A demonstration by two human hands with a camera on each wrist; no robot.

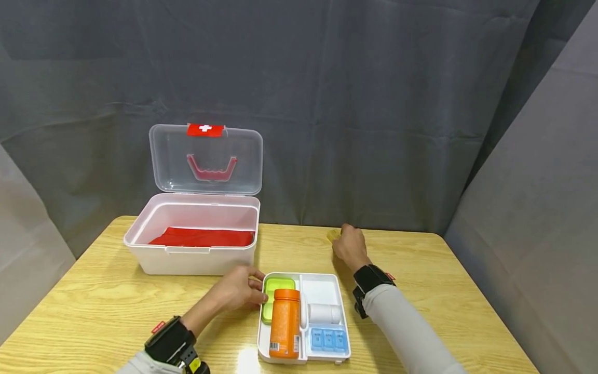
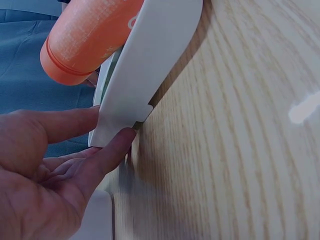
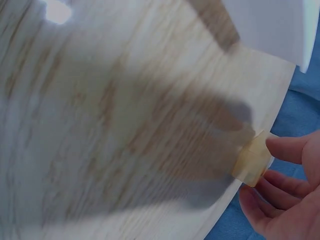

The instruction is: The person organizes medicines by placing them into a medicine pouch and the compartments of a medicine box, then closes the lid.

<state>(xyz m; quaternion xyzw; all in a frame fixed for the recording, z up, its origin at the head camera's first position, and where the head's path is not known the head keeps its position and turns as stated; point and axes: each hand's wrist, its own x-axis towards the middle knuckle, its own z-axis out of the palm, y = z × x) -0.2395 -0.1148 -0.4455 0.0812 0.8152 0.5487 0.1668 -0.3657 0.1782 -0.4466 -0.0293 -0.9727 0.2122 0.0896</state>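
A white divided tray [image 1: 322,283] lies near the table's front edge with an orange bottle [image 1: 285,322], a green box [image 1: 277,285], a white roll [image 1: 325,313] and a blue pill organizer [image 1: 328,339] in it. My left hand [image 1: 240,291] holds the tray's left rim [image 2: 145,75], thumb and fingers pinching its corner. My right hand [image 1: 349,245] is at the table's far edge and pinches a small yellowish translucent piece [image 3: 252,160], which also shows at its fingertips in the head view [image 1: 333,235].
An open white first-aid box [image 1: 191,244] with a clear lid [image 1: 205,158] and red cloth [image 1: 203,237] inside stands at the back left. Grey curtain [image 1: 374,104] surrounds the wooden table [image 1: 93,291].
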